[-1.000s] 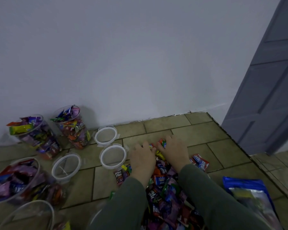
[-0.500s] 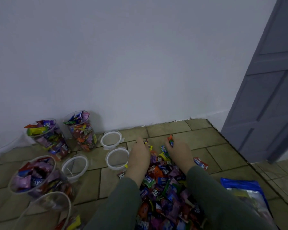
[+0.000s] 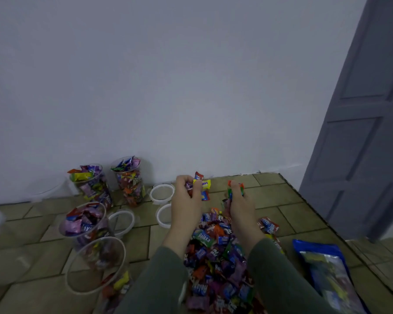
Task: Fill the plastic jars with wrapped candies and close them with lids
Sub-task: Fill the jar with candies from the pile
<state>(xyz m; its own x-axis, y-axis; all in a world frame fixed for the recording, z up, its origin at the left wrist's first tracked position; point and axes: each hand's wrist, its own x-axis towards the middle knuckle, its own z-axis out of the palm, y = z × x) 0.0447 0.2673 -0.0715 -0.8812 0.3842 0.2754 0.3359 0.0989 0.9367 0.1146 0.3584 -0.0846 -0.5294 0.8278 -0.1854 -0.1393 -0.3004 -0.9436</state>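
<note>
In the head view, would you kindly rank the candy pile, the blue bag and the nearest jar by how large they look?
1. candy pile, the widest spread.
2. blue bag and nearest jar look about alike; both are near the camera and the bag is cut by the frame's edge, so I would not rank them.

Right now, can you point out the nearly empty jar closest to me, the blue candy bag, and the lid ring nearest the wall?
nearly empty jar (image 3: 95, 265), head view, point on its clear open rim area.
blue candy bag (image 3: 327, 270), head view, point on its printed front.
lid ring (image 3: 162, 193), head view, point on its white rim.
</note>
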